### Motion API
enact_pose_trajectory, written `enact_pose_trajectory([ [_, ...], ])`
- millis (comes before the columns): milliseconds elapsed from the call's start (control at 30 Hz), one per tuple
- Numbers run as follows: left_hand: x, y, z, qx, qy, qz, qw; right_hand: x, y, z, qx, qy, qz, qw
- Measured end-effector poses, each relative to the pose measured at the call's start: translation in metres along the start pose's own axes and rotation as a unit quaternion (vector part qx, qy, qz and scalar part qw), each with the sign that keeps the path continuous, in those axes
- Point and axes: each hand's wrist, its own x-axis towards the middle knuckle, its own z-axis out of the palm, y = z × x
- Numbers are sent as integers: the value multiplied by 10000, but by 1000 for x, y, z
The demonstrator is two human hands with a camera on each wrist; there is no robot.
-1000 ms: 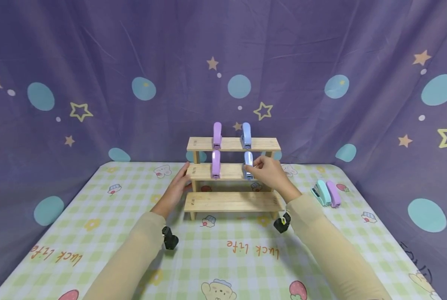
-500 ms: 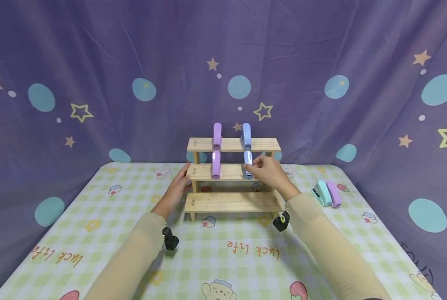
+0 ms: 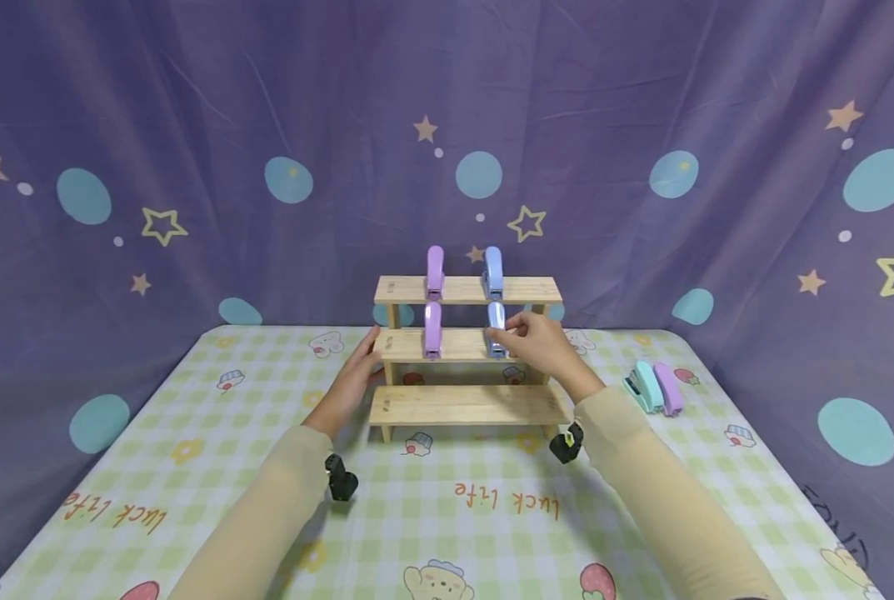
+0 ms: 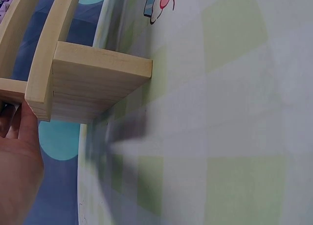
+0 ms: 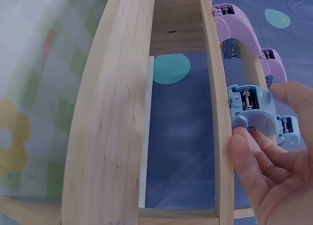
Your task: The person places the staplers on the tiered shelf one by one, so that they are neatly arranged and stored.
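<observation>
Right hand on blue stapler, middle shelf; scene almost static

Glossy light-blue arched stapler (image 3: 496,313), plastic-looking: upright towards the right of the middle shelf. Your right hand (image 3: 542,343) has it between thumb and curled fingers, from the right. Your left hand (image 3: 349,383) is well apart from the right, gripping the left end of that shelf on the pale wooden three-tier rack (image 3: 461,406); some left fingers are hidden.

Just changed: next to nothing. Over the last second the stapler and both your hands keep their places; only the head view drifts slightly. Judgement: a steady hold at the shelf, not a carry.

Left along the same shelf, near you: glossy purple arched stapler (image 3: 432,329). On the far top shelf: a second purple stapler (image 3: 435,271) at left and a second blue stapler (image 3: 493,271) at right, both upright. Nothing stands on the near bottom shelf. Right of the rack, mint-green stapler (image 3: 647,387) and third purple stapler (image 3: 669,389) sit side by side on the green-and-white checked cloth (image 3: 387,537).

Writing: orange "luck life" lettering (image 3: 506,498) on the cloth, upside down to you, repeated at left. Dark marks (image 3: 832,525) at far right, unreadable. No brand legible on any stapler.
</observation>
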Motion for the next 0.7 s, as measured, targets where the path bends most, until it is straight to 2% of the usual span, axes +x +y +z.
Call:
enact_pose_trajectory([
  [333,1,0,0,-156,-45,6,9999,-8,9,-9,-45,-3,-73,10000],
  [700,0,-2,-1,-67,-68,17,10000,-17,24,-29,-195,81,-101,9997],
])
